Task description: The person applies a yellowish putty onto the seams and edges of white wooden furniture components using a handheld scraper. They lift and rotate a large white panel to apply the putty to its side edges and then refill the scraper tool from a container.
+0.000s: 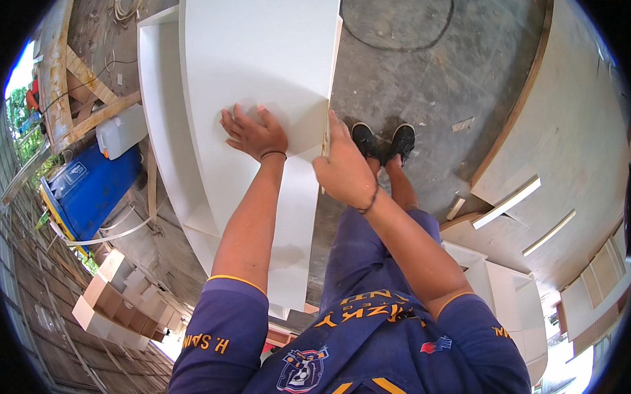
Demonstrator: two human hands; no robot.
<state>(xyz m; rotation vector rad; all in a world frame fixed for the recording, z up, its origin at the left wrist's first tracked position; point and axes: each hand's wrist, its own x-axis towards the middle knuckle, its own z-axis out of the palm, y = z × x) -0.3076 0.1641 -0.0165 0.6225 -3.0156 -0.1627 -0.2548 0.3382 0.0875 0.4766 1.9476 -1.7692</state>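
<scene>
A long white cabinet [265,49] lies in front of me with a broad smooth panel facing up. My left hand [256,134] rests on this panel, palm down, fingers spread and holding nothing. At the panel's right edge is my right hand [346,169], its index finger stretched along the edge and its thumb pointing at it. The other fingers are curled; whatever they may hold is hidden. Some thin, pale, rough material shows along the edge beside that hand. Left of the top panel, the cabinet has a recessed open side.
My black shoes [364,137] stand on the concrete floor right of the cabinet. A dark cable [432,45] curves across the floor ahead. A large board [561,136] with loose white strips lies at right. To the left are a blue bin [93,189] and a white jerrycan [120,131].
</scene>
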